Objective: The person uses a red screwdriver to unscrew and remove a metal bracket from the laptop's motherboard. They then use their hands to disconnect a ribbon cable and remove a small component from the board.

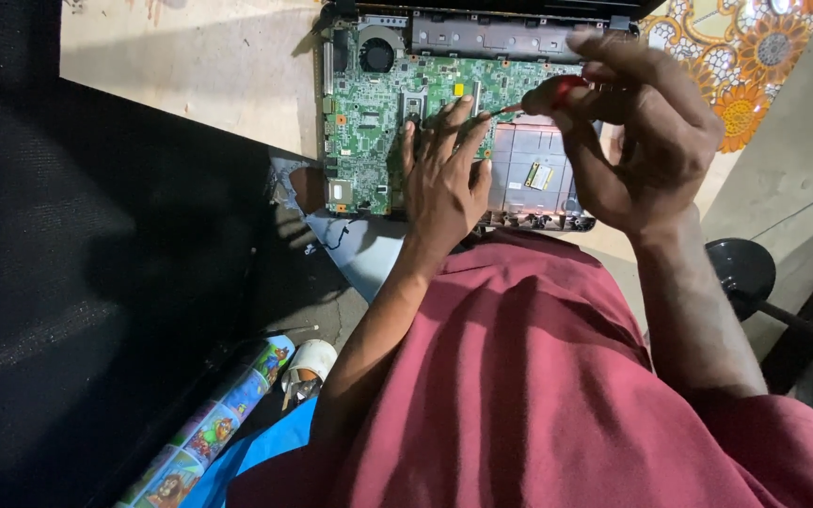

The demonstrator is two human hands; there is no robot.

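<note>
Black mesh panel (58, 282), filling the left side of the view. Maroon shirt (538, 376), worn by the person, across the lower centre. Wooden bench (190, 66), pale, bearing an opened laptop (519, 174) with its cover off. Green board (378, 113) inside the laptop, left half, with a round fan (377, 54) at its upper corner. Patterned cloth (736, 56), orange flowers, upper right. Black stool (741, 268), round, at right beside the forearm. Printed roll (214, 428), cartoon pictures, lower left, with a white tape roll (308, 362) just beside its end. Left hand (444, 179), flat, fingers spread, pressing on the board. Right hand (642, 141), closed around a red-handled screwdriver (543, 94), its tip meeting the board by the left fingertips (468, 105).
</note>
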